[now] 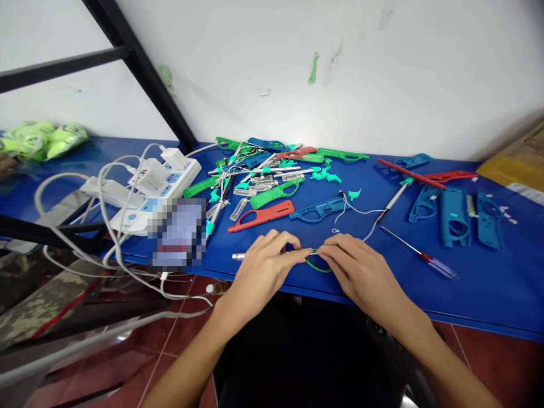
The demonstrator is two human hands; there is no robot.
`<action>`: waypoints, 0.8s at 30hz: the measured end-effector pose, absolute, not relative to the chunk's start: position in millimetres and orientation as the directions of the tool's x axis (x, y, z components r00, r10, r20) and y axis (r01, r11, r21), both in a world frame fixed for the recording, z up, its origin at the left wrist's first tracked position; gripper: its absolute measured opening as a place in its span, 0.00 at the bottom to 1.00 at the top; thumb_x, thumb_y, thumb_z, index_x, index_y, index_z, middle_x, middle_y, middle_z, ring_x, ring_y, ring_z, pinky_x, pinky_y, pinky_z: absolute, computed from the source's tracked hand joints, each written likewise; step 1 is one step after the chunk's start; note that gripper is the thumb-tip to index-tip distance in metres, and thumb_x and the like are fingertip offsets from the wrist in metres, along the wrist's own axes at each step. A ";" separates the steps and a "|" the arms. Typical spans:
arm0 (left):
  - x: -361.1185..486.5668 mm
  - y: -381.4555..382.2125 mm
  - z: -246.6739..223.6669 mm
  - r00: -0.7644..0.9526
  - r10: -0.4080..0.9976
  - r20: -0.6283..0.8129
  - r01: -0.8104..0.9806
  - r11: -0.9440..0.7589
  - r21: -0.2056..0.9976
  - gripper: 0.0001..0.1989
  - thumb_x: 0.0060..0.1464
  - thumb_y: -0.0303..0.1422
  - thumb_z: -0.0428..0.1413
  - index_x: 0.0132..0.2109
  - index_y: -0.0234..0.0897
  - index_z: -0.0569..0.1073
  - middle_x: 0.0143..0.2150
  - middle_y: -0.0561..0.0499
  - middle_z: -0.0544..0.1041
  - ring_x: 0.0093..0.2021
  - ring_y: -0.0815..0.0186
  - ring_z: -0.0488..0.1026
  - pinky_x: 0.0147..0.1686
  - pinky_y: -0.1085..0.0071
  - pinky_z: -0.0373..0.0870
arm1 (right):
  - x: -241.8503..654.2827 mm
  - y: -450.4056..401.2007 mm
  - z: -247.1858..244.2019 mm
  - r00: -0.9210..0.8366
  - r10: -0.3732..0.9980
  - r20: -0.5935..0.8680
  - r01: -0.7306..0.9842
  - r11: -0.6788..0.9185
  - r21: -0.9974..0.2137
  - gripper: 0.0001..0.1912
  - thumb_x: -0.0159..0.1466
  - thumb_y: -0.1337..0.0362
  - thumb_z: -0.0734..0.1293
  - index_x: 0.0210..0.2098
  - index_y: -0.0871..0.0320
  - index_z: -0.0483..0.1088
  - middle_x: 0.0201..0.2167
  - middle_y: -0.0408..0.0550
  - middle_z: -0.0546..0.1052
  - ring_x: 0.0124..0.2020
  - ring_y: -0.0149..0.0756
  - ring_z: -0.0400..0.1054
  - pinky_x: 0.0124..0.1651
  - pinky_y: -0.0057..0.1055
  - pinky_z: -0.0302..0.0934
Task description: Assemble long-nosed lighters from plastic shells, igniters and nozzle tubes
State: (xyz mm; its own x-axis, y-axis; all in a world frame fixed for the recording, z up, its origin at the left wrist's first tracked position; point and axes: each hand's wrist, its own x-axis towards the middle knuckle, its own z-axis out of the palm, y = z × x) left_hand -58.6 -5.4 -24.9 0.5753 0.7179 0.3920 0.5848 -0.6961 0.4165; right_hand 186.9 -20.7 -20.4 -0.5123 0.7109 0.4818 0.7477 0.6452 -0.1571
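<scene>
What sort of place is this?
Probably a small assembly workshop or a makeshift workbench: loose plastic shells in several colours lie spread over a blue table, with a screwdriver on the right and a power strip with plugs in it on the left.

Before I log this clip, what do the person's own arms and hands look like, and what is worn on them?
Both the left hand and right hand are bare, with no gloves, rings or wristbands visible. No sleeves show on the forearms within the frame. Black clothing shows between them; its type is unclear.
</scene>
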 end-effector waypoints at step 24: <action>-55.4 -7.7 -22.2 0.602 0.709 0.368 0.645 -0.703 0.298 0.11 0.77 0.30 0.54 0.57 0.42 0.79 0.52 0.48 0.79 0.46 0.59 0.70 0.42 0.61 0.61 | 194.4 -19.5 -0.3 -0.592 0.737 0.326 0.699 0.671 -0.247 0.10 0.79 0.65 0.64 0.51 0.55 0.79 0.50 0.53 0.78 0.48 0.44 0.72 0.53 0.44 0.68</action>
